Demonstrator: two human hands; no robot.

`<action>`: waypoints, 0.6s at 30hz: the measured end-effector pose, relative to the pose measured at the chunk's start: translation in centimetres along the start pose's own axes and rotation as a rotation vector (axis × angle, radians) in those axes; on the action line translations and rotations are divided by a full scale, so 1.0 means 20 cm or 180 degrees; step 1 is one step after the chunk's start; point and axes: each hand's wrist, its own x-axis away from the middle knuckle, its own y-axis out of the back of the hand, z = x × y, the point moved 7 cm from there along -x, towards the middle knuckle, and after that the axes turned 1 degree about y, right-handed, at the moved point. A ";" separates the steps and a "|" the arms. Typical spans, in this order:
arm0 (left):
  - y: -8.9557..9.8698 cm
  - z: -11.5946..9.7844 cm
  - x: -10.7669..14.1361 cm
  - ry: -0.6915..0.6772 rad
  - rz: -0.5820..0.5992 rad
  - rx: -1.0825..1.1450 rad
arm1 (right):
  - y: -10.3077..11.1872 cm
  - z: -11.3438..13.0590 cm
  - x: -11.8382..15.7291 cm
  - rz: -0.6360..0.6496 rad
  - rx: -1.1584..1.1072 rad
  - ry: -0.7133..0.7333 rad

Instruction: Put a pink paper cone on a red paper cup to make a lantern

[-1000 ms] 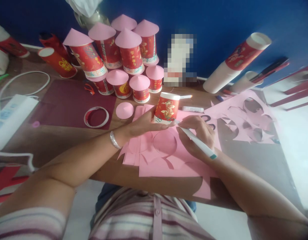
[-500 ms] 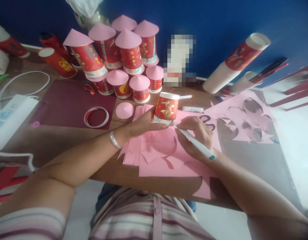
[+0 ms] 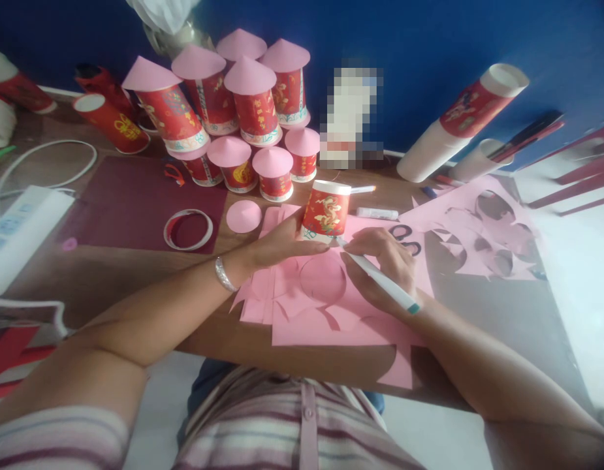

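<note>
My left hand [image 3: 286,241] grips a short red paper tube [image 3: 327,210] from its left side and underneath. The tube has a gold dragon, a white top rim and a white lower band with teal drawing. In my right hand [image 3: 384,264] is a white marker [image 3: 384,282] with a green end, its tip touching the lower band near my left thumb. Pink paper sheets [image 3: 306,329] with cut lines lie under both hands. Scissors handles [image 3: 404,240] show just right of my right hand. A small pink cone [image 3: 243,216] rests left of the tube.
Several red tubes with pink cone roofs [image 3: 253,108] stand at the back. A paper ring [image 3: 188,230] lies on a maroon sheet [image 3: 135,202]. Cut pink scraps [image 3: 471,228], a stacked tube [image 3: 431,153] and a pen cup [image 3: 478,160] are at the right, a power strip [image 3: 30,228] at the left.
</note>
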 end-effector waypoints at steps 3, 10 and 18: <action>0.00 0.00 0.00 0.0011 0.0029 0.0080 | 0.00 0.00 0.00 -0.0014 0.0029 0.0019; 0.00 0.01 0.01 -0.0038 0.0103 0.0258 | 0.01 -0.01 -0.01 -0.0065 0.0100 -0.0001; 0.01 -0.01 0.01 -0.0042 0.0016 0.0040 | 0.01 0.00 -0.02 -0.0070 0.0065 0.0029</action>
